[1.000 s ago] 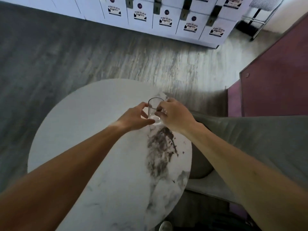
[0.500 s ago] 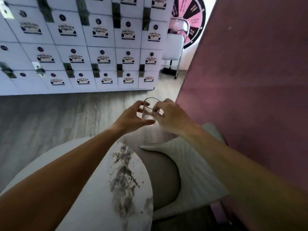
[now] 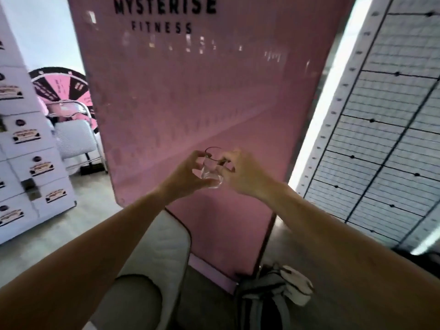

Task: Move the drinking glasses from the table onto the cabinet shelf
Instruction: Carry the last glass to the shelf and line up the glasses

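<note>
Both forearms reach forward at chest height, converging on a clear drinking glass (image 3: 212, 169) held in the air between the two hands. The left hand (image 3: 188, 173) cups it from the left, thumb and fingers curled around its side near the rim. The right hand (image 3: 240, 173) pinches it from the right, fingertips on the rim and wall. The glass is a short, straight-walled tumbler with a thick base, tilted slightly toward the right; it looks empty.

Behind it stands a smooth, glossy pink panel (image 3: 190, 103) with black lettering reading "MYSTERISE FITNESS". To the left are white lockers (image 3: 28, 163) with small labels, a pink and black prize wheel (image 3: 62, 84) and a padded chair (image 3: 73, 136). To the right runs a white pegboard-like wall (image 3: 385, 139) with black grid lines. Below, a pale quilted cushion (image 3: 166, 236) and a grey striped bag (image 3: 266, 294) rest on the grey floor (image 3: 90, 210).
</note>
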A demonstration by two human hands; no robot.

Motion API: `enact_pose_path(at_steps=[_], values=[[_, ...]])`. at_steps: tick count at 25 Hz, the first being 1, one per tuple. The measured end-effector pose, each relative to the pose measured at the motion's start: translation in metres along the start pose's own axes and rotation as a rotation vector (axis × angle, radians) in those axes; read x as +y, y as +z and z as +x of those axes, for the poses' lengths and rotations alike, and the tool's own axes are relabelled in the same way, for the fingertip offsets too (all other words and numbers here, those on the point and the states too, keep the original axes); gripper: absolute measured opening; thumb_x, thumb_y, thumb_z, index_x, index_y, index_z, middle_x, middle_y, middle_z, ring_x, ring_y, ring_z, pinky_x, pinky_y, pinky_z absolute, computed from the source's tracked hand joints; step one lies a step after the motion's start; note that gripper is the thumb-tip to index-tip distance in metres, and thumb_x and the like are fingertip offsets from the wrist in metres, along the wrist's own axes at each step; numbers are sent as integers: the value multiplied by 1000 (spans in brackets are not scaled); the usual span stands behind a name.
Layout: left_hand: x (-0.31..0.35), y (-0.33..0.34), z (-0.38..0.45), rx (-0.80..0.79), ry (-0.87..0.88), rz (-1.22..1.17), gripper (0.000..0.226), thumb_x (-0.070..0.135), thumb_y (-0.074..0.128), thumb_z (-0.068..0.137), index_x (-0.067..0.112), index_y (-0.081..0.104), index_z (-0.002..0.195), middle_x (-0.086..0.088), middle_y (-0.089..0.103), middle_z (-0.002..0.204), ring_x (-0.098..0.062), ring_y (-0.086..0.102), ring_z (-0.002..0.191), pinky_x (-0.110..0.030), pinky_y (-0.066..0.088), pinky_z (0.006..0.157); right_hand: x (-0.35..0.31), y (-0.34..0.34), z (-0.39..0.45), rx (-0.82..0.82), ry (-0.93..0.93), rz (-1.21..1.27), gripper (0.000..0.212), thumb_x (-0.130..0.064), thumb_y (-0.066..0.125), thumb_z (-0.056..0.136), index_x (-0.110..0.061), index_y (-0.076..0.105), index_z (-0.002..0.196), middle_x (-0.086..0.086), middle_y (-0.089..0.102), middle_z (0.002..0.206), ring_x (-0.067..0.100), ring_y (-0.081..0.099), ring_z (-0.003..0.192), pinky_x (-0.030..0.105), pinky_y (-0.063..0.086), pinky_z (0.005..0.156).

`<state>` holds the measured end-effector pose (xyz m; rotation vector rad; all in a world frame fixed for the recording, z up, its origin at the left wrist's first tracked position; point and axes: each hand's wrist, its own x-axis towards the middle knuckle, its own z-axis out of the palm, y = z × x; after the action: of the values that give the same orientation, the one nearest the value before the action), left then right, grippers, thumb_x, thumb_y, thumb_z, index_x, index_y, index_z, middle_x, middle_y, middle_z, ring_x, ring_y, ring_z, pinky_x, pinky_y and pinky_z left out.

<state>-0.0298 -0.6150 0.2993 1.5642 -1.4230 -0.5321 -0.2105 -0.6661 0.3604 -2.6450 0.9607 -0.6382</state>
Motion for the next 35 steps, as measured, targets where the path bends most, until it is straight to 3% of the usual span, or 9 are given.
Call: enact_pose_path(at_steps=[4, 7, 11, 15, 18, 20, 23, 28, 35], values=[[109, 144, -2, -184, 210, -39, 72, 30, 91, 68, 29, 50, 127, 4, 71, 107, -12, 70, 95, -23, 54, 73, 85, -106, -128, 121, 180, -68, 18, -35, 60, 96, -24, 67, 107, -7, 61, 96, 15, 63, 85, 34, 51, 80], [189, 244, -19, -353, 320, -69, 79, 52, 87, 61, 35, 46, 126, 5, 71, 102, -11, 70, 85, -25, 52, 67, 137, -172, -226, 220, 347, -166, 20, -40, 60, 95, -26, 67, 107, 0, 63, 107, 18, 62, 91, 35, 50, 80], [279, 360, -49, -556, 425, -107, 70, 39, 88, 70, 37, 46, 126, 7, 70, 109, -14, 72, 87, -26, 58, 69, 183, -242, -345, 331, 527, -236, 17, -43, 59, 95, -30, 65, 104, -3, 63, 109, 15, 59, 95, 32, 47, 81], [364, 471, -88, -713, 545, -167, 67, 48, 88, 65, 48, 48, 118, 11, 66, 109, -14, 71, 85, -32, 59, 69, 216, -301, -459, 455, 719, -298, 10, -41, 62, 92, -31, 65, 94, 0, 66, 105, 17, 60, 86, 35, 50, 79], [414, 539, -115, -818, 595, -229, 68, 42, 88, 67, 44, 51, 124, 11, 64, 108, -7, 68, 81, -22, 51, 66, 230, -337, -527, 524, 819, -321, 12, -35, 64, 92, -24, 68, 95, 2, 66, 103, 16, 58, 82, 35, 50, 80], [446, 586, -133, -874, 653, -243, 71, 40, 89, 68, 40, 51, 127, 11, 64, 107, -6, 67, 87, -20, 48, 69, 244, -359, -569, 550, 894, -363, 13, -35, 64, 92, -24, 69, 95, 0, 66, 101, 16, 59, 80, 36, 50, 80], [485, 654, -146, -958, 710, -256, 70, 37, 89, 68, 39, 51, 127, 9, 64, 108, -10, 66, 92, -26, 50, 76, 274, -388, -617, 586, 990, -407, 14, -37, 64, 91, -25, 69, 95, -1, 67, 99, 19, 63, 85, 35, 52, 80], [542, 757, -131, -1024, 757, -330, 65, 39, 90, 66, 43, 53, 119, 10, 65, 103, -5, 65, 79, -37, 55, 78, 349, -441, -661, 638, 1062, -448, 13, -38, 65, 87, -28, 70, 94, -6, 68, 94, 16, 67, 86, 39, 56, 81], [622, 884, -75, -1051, 803, -340, 67, 42, 89, 67, 38, 51, 123, 7, 66, 105, -3, 63, 74, -28, 50, 73, 475, -522, -688, 666, 1072, -482, 13, -35, 64, 88, -27, 71, 96, -1, 67, 98, 18, 65, 87, 39, 54, 84]])
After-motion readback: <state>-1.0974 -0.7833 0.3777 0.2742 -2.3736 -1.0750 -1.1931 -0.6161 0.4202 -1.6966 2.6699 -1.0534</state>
